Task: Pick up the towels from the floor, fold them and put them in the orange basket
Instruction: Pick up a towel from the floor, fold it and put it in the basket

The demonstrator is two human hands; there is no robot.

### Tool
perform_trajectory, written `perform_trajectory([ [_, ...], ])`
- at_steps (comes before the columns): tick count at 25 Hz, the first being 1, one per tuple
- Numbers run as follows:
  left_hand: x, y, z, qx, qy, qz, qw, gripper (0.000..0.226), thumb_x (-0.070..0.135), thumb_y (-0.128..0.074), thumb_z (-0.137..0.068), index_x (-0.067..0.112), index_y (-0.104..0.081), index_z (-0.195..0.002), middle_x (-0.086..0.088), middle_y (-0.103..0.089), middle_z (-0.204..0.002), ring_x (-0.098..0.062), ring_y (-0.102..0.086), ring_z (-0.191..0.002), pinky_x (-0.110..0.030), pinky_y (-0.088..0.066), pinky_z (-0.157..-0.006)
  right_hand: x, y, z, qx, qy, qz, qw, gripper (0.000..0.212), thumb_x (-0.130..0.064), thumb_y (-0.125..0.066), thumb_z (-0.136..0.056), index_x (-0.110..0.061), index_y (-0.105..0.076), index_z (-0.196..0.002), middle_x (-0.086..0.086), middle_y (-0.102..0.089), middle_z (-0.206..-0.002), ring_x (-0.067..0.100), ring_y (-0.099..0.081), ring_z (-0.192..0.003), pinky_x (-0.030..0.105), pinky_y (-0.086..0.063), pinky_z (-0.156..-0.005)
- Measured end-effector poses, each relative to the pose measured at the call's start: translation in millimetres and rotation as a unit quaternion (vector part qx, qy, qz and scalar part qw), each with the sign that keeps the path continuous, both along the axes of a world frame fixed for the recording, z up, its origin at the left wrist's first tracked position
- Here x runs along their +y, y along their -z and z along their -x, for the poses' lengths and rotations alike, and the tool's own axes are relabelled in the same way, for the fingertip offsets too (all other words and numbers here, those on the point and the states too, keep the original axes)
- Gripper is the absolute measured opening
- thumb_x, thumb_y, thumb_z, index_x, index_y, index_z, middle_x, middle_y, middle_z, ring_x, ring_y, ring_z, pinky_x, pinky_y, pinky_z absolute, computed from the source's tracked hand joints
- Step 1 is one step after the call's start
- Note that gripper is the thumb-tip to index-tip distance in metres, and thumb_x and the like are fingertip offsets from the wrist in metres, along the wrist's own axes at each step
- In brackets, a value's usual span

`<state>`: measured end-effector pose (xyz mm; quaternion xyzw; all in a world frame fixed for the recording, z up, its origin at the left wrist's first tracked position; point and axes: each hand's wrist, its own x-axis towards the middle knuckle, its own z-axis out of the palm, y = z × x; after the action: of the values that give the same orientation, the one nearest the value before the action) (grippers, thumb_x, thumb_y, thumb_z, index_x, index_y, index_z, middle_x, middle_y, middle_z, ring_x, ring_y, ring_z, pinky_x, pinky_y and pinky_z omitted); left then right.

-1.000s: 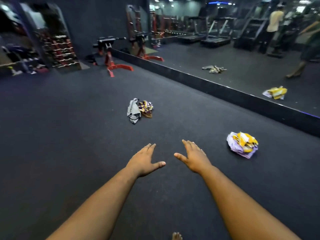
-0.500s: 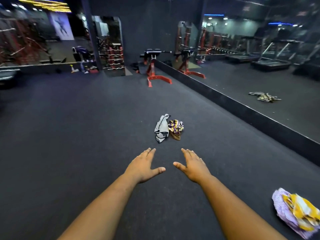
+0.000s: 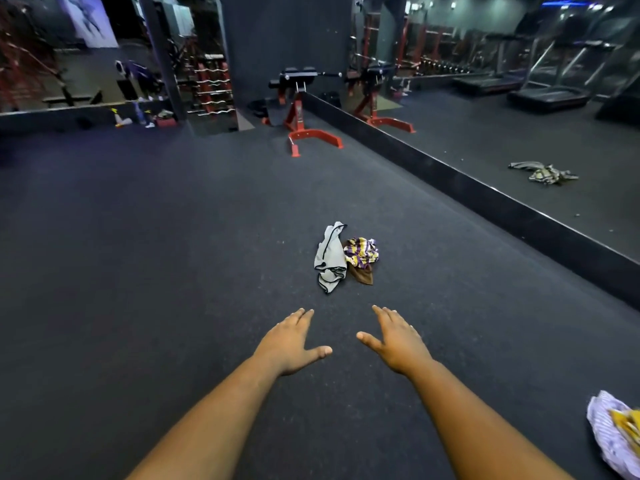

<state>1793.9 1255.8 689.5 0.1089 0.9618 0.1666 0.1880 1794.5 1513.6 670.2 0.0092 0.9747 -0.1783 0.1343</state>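
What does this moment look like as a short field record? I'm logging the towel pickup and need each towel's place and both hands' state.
setting: gym with dark rubber floor, mirror wall on the right
grey black-edged towel: crumpled on the floor, ahead of the hands
purple-and-yellow striped towel: bunched, touching the grey one's right side
lilac and yellow towel pile: on the floor at lower right, cut by the frame edge
left hand: open, holds nothing
right hand: open, holds nothing
orange basket: not in view

Bare floor (image 3: 173, 271) ahead to the towels (image 3: 343, 256); mirror ledge (image 3: 485, 199) (right) seemingly bounds it.
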Motion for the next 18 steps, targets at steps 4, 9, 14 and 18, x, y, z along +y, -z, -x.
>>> perform_trajectory([
  [4, -11, 10, 100, -0.024, 0.010, 0.001, 1.000, 0.106, 0.081, -0.047, -0.085, 0.024, -0.003, -0.163, -0.001, -0.005, -0.171, -0.019, -0.010, -0.157, -0.039, -0.018, -0.125, -4, 10, 87, -0.015, 0.023, 0.009, 1.000, 0.093, -0.079, -0.040, -0.089, -0.029, -0.013, -0.162, 0.001, -0.017, -0.169, 0.022, -0.013, -0.156, 0.052, -0.022, -0.124],
  [9, 1, 30, 230, -0.031, 0.008, 0.015, 0.999, 0.106, 0.081, -0.047, -0.086, 0.024, -0.003, -0.163, -0.001, -0.004, -0.171, -0.019, -0.010, -0.157, -0.039, -0.019, -0.124, 9, 39, 209, -0.024, 0.034, 0.025, 0.999, 0.093, -0.079, -0.040, -0.089, -0.028, -0.013, -0.162, 0.001, -0.017, -0.169, 0.022, -0.013, -0.156, 0.052, -0.022, -0.124],
  [14, 15, 48, 341, -0.061, -0.009, 0.024, 0.998, 0.108, 0.082, -0.048, -0.083, 0.025, -0.003, -0.163, 0.001, -0.004, -0.171, -0.019, -0.011, -0.156, -0.039, -0.020, -0.124, 28, 61, 333, -0.066, 0.011, 0.032, 0.997, 0.095, -0.081, -0.039, -0.088, -0.028, -0.012, -0.162, 0.002, -0.018, -0.169, 0.023, -0.014, -0.156, 0.053, -0.023, -0.123],
  [18, 13, 68, 425, -0.086, -0.035, 0.004, 0.996, 0.109, 0.082, -0.048, -0.082, 0.026, -0.004, -0.163, 0.001, -0.005, -0.171, -0.019, -0.011, -0.157, -0.039, -0.021, -0.124, 34, 72, 429, -0.089, -0.010, 0.023, 0.996, 0.095, -0.080, -0.041, -0.088, -0.028, -0.012, -0.162, 0.002, -0.017, -0.169, 0.023, -0.014, -0.156, 0.052, -0.023, -0.123],
])
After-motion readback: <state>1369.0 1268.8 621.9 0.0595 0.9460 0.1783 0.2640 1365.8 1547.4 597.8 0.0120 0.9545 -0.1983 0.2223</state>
